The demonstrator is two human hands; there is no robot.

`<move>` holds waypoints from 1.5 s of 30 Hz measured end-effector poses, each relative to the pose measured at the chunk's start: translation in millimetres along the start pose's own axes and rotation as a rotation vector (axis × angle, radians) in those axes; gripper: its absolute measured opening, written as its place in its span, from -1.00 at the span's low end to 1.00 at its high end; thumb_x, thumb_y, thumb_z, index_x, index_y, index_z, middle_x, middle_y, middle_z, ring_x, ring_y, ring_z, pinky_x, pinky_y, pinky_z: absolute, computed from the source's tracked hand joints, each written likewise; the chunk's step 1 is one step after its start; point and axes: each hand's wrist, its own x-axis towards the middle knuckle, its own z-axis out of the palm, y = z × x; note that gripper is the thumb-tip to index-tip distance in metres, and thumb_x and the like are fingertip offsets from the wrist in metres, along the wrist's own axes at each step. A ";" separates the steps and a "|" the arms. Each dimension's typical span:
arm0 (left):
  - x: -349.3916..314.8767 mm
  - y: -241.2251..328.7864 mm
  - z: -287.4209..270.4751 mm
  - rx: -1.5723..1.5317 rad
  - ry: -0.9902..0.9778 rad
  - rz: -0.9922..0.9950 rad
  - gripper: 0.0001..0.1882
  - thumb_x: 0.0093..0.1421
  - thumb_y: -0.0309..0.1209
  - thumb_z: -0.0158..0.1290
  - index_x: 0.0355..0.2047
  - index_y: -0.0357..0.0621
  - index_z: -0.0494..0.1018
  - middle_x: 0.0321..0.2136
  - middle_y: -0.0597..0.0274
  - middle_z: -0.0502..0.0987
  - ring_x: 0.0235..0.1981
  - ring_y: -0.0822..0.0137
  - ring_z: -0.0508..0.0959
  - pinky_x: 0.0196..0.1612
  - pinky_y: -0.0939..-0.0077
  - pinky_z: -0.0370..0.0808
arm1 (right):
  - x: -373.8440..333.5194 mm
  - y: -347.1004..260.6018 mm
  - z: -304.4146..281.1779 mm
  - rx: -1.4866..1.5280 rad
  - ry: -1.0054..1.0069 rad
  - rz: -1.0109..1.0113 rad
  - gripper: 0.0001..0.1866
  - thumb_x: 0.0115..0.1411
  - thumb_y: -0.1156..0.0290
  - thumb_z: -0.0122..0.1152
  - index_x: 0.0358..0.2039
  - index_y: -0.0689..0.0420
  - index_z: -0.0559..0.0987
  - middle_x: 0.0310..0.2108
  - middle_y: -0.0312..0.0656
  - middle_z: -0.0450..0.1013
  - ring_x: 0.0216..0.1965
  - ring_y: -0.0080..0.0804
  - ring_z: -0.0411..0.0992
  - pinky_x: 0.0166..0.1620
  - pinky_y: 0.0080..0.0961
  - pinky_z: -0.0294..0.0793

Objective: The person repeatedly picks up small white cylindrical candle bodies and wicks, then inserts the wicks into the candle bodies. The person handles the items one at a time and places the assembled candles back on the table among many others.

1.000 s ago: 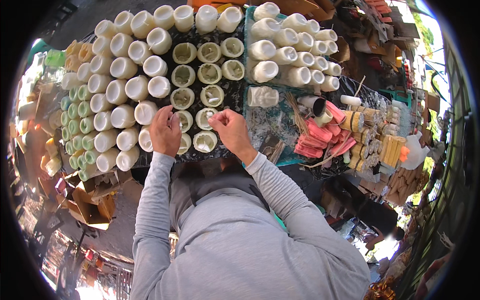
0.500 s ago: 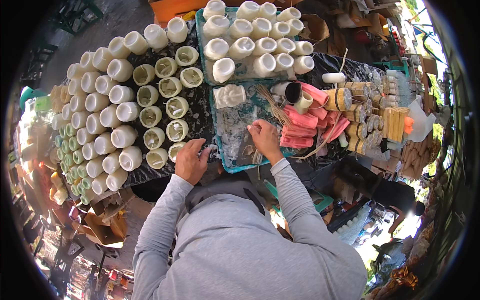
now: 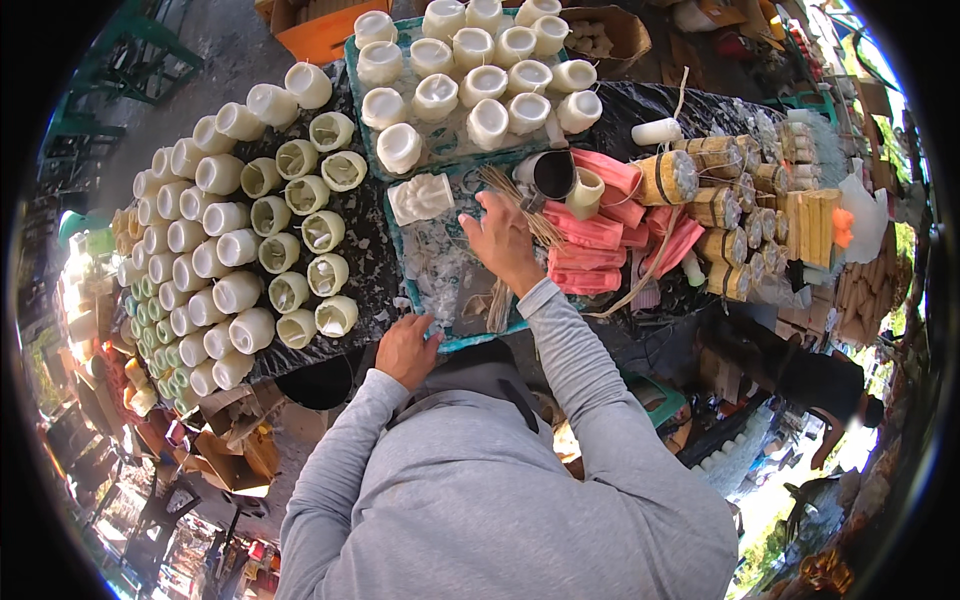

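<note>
My right hand (image 3: 500, 240) is over the teal-edged tray (image 3: 422, 285), its fingers parted and nothing visible in them. Just beside its fingertips lies a bundle of thin straw-coloured strands (image 3: 535, 215), partly hidden by the hand. Beyond it, a white moulded wax block (image 3: 421, 199) lies on the tray. My left hand (image 3: 408, 350) is by the tray's near left corner, fingers loosely stretched and holding nothing visible. A shorter bunch of strands (image 3: 498, 305) lies between the hands. To the right stand a dark-mouthed cup (image 3: 553, 175) and a cream wax cup (image 3: 585, 192).
Rows of cream wax cups (image 3: 237, 292) fill the left, the nearest ones hollow. A second tray (image 3: 370, 120) of white wax pieces stands behind. Pink wax pieces (image 3: 585, 255) and tied tan bundles (image 3: 668, 178) lie right. Another person (image 3: 820, 385) is at far right.
My right hand has moved forward and left, toward the strand bundle and wax block. My left hand has shifted down and right, away from the hollow cups. The whole view has shifted slightly.
</note>
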 end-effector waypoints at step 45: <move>-32.4 -21.9 6.9 -0.065 0.066 -0.090 -0.65 0.23 -0.32 0.27 -0.04 -0.26 0.57 -0.20 -0.04 0.61 -0.19 -0.14 0.63 -0.09 0.03 0.57 | 145.3 5.9 34.5 -0.855 0.032 0.001 -0.47 0.11 0.30 0.40 0.02 0.30 0.46 -0.02 0.06 0.49 0.05 0.02 0.53 0.10 0.00 0.50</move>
